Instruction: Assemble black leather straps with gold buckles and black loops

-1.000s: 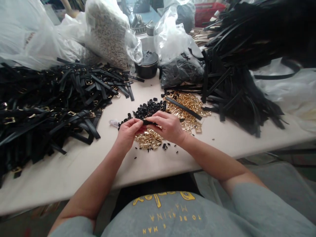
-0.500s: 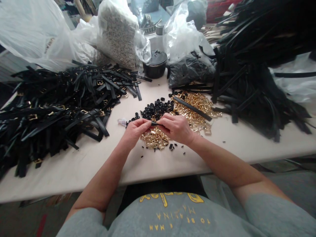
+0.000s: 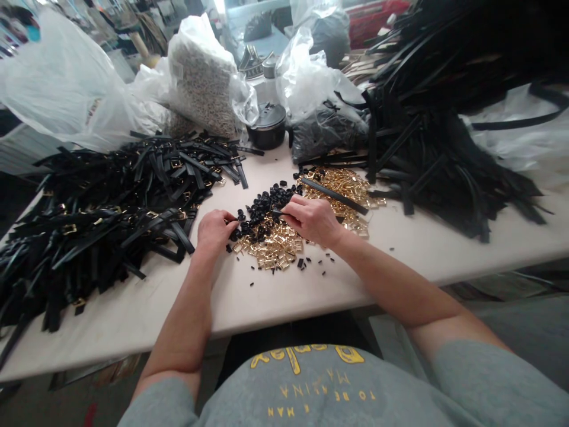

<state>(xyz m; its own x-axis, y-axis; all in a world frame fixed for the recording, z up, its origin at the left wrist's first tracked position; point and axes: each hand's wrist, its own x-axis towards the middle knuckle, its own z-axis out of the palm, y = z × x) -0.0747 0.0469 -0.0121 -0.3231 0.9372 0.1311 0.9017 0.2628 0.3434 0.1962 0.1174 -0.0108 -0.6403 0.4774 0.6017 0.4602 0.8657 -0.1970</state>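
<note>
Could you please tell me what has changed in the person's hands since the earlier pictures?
The left hand has moved away to the left and let go of the short black strip. The right hand still holds it, beside the black loops. The gold metal loops and heaps of black straps look unchanged.

On the cream tabletop (image 3: pixel 249 302), a heap of gold rectangular metal buckles (image 3: pixel 271 246) lies between a pile of black buckled straps (image 3: pixel 115 201) on the left and a mound of long black straps (image 3: pixel 435 172) on the right. Small black rubber loops (image 3: pixel 267 207) touch the heap's far side, and a clear plastic bag of black pieces (image 3: pixel 324 127) sits farther back.
</note>
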